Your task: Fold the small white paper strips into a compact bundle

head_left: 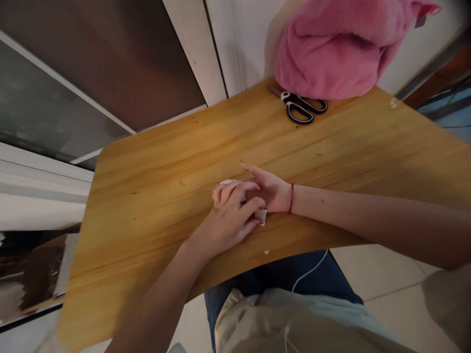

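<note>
Via the head view I have both of the person's hands together near the middle of the frame, over a wood-grained counter (158,186). Left hand (231,211): enters from the bottom of the frame, back upward, fingers curled; I read it as closed on a small pale piece (261,216), one corner of which shows between the index finger and thumb. More pale material shows past the far fingers of the same hand; whether it is the same piece I cannot tell. Right hand (272,189): comes in from the right edge of the frame, thumb raised and held apart, palm turned toward the left hand. Its other fingers are mostly hidden behind the left hand, so I cannot tell whether it grips anything. A red cord (292,198) circles the right wrist. Surroundings, as I note them: black-handled scissors (300,105) lie at the upper right of center, blades pointing to the upper left, just beside a pink plush item (331,54) at the counter's far side. One tiny white scrap (267,252) lies near the front edge, below the hands. A thin white cable (311,272) runs over dark trousers (272,269) at bottom center. Contents at lower left are too blurred for me to identify.
</note>
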Demonstrator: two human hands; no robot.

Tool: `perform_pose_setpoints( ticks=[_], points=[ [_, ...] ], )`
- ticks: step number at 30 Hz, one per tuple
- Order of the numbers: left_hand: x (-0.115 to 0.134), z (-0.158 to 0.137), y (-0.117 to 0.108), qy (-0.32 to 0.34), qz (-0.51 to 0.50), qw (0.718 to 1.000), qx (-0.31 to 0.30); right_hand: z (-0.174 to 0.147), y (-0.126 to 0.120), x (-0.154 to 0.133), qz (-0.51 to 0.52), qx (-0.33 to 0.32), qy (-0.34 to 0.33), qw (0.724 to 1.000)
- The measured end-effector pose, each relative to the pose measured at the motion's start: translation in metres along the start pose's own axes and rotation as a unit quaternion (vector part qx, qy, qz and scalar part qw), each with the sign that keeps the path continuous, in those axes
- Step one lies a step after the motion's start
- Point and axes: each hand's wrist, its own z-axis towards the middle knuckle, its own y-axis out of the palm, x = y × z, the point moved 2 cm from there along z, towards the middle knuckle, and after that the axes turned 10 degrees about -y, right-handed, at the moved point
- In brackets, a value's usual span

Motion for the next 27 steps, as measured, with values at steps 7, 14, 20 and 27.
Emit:
perform_pose_setpoints(
  ticks=[7, 14, 20, 27],
  points=[
    [-0.006, 0.006, -0.013, -0.09, -0.111, 0.99, 0.019, 0.0, 0.006, 0.001, 0.012, 0.006, -0.028, 1.0],
    [-0.044, 0.007, -0.024, -0.263, -0.145, 0.948, 0.104, 0.002, 0.007, 0.004, 0.0, -0.008, -0.054, 0.998],
    [-0.054, 0.005, -0.011, -0.268, -0.147, 0.948, 0.088, 0.003, 0.004, 0.004, -0.021, -0.023, -0.059, 0.998],
    [-0.045, 0.007, -0.011, -0.202, -0.167, 0.962, 0.078, 0.002, 0.005, 0.002, -0.027, 0.011, -0.061, 0.998]
  ],
)
